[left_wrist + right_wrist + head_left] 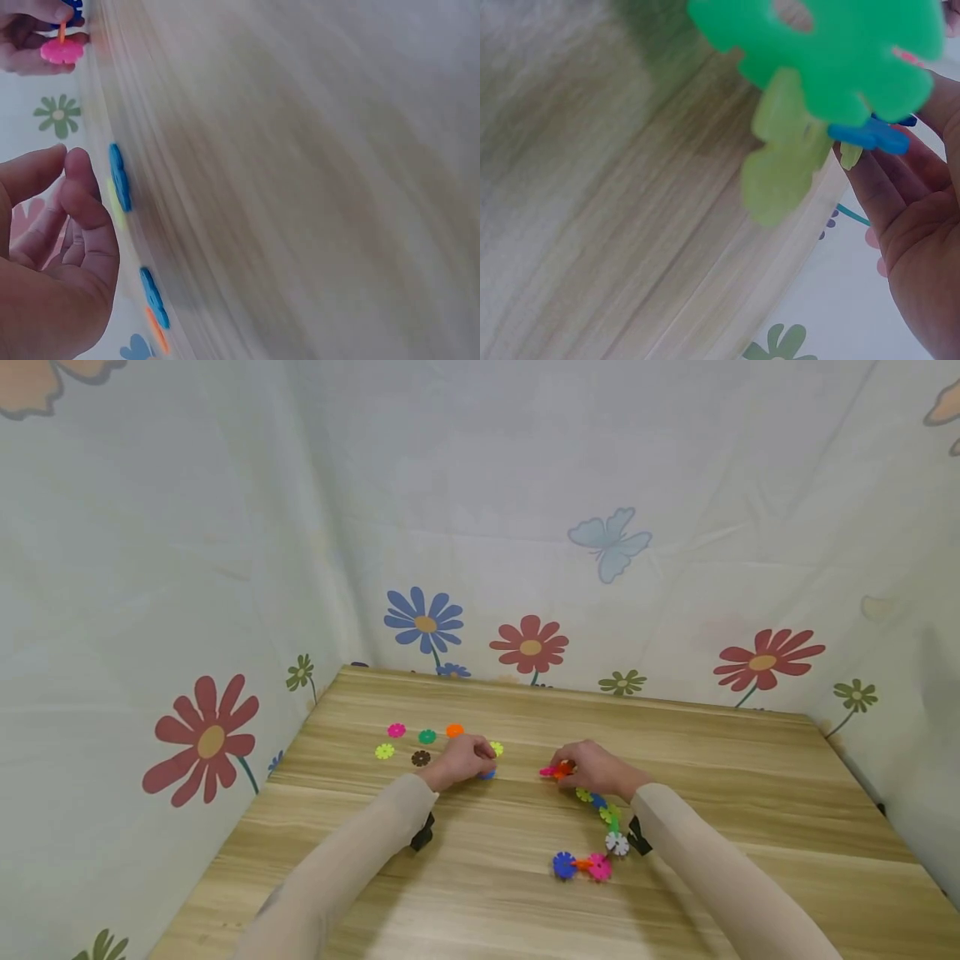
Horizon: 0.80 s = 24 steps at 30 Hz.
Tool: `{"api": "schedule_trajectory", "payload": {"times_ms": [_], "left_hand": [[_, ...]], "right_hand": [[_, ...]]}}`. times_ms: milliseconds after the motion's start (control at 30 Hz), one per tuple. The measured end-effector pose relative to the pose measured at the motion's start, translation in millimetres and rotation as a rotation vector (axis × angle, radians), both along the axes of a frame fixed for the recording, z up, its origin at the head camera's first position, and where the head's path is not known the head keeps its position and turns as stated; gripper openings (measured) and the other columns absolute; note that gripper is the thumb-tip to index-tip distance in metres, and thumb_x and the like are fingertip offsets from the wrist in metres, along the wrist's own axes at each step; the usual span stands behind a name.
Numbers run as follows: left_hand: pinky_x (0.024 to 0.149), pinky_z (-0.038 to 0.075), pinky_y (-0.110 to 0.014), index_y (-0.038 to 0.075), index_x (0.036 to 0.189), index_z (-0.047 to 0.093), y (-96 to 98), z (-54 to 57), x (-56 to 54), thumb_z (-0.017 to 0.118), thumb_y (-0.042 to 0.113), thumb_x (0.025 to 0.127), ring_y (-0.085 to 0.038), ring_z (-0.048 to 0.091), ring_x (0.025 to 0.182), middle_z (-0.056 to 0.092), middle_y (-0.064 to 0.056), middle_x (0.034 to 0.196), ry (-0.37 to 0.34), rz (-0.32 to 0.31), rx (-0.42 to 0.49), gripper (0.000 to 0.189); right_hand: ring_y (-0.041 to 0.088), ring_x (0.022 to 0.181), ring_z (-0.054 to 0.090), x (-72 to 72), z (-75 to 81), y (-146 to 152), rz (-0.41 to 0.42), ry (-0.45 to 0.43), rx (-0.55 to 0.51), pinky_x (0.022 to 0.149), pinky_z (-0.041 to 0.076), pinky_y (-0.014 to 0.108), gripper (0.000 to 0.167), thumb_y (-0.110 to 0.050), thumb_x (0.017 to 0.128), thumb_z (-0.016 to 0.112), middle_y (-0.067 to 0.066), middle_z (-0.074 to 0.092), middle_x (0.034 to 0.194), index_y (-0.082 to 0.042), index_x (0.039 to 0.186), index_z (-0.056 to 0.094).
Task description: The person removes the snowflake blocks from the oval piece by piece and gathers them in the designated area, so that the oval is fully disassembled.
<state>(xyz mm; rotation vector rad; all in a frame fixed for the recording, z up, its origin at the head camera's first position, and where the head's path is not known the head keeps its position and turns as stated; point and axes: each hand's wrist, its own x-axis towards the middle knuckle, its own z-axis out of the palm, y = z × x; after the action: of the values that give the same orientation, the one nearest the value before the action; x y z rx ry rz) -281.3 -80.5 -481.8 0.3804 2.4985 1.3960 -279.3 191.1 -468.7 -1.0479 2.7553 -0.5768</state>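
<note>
"What's furthest left?"

"Cloth printed with big flowers, then the wooden desk."

"And the loose discs, from the left?"

"A yellow disc, a pink disc, a brown disc, a green disc and an orange disc, all flat on the desk toward its far edge."

"Then the left hand?"

"Yes, above the desk, fingers loosely bent, nothing between them. A blue disc lies just beneath, with a second yellow disc behind it."

"Next?"

"A gap of bare wood, then the right hand. Its fingers pinch the far end of a chain of joined discs, where pink and orange pieces poke out leftward."

"Where does the chain run?"

"From those fingers it curves toward the person: yellow, blue, yellow, green, then a white disc. There it bends back left through pink and orange to a blue one."

"Anything by the wrist?"

"A black strap, just right of the white disc."
</note>
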Motion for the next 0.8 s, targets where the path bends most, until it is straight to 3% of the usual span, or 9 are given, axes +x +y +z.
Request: {"api": "schedule_trajectory", "payload": {"times_ms": [433,800], "left_hand": [[0.062,0.051,-0.029,-0.001,0.097,0.064,26.9,-2.2,4.7,0.068,0.007,0.086,-0.016,0.062,0.071,0.065,-0.004,0.079,-0.035,-0.058,0.066,0.014],[0.059,0.051,-0.029,-0.002,0.097,0.064,45.9,-4.6,8.9,0.069,0.006,0.084,-0.021,0.063,0.071,0.065,-0.004,0.078,-0.044,-0.057,0.102,0.015]], "right_hand": [[0.013,0.085,0.057,-0.1,1.8,-6,-0.043,-0.055,0.004,0.08,0.05,0.031,0.025,-0.015,0.082,0.075,-0.003,0.065,0.099,-0.009,0.105,0.067],[0.011,0.086,0.058,-2.0,-0.4,-10,-0.063,-0.062,-0.015,0.081,0.051,0.031,0.031,-0.017,0.082,0.075,-0.001,0.065,0.1,-0.007,0.109,0.066]]}}
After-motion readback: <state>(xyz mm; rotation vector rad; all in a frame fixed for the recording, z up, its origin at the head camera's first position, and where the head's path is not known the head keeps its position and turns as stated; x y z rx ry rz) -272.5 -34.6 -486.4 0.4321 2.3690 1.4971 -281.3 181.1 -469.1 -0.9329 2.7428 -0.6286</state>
